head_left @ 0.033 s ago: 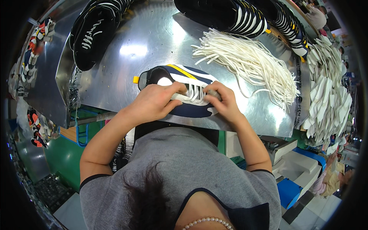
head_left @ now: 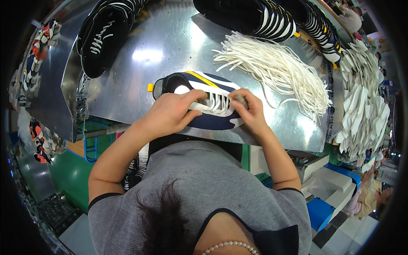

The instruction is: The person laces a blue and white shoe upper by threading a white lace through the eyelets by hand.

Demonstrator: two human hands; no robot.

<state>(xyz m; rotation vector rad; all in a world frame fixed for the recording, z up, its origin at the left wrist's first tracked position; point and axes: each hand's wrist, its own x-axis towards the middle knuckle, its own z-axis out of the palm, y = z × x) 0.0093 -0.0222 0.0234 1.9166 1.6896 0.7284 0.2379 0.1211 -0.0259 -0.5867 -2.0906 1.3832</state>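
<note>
A flat shoe upper (head_left: 212, 122), navy and white with a yellow stripe, lies sideways on the metal table, its toe end to the right. A white shoelace (head_left: 217, 103) crosses its opening in several rows. My left hand (head_left: 175, 111) grips the upper's edge at the collar side of the lacing, thumb on the near side and fingers over the opening. Toward the toe, my right hand (head_left: 248, 107) has its thumb and fingertips pinched at the last lace row, on the shoelace. A greyish piece shows among the right fingers; its kind is unclear.
Behind the upper, to the right, lies a heap of loose white laces (head_left: 276, 68) on the metal table (head_left: 170, 38). Stacked uppers (head_left: 238, 17) stand at the back, and black laced uppers (head_left: 104, 44) at the back left. White pieces (head_left: 361, 110) are piled beyond the right edge.
My right fingertips have shifted slightly at the toe end of the lacing. The left hand keeps its grip, and the upper has barely moved.
</note>
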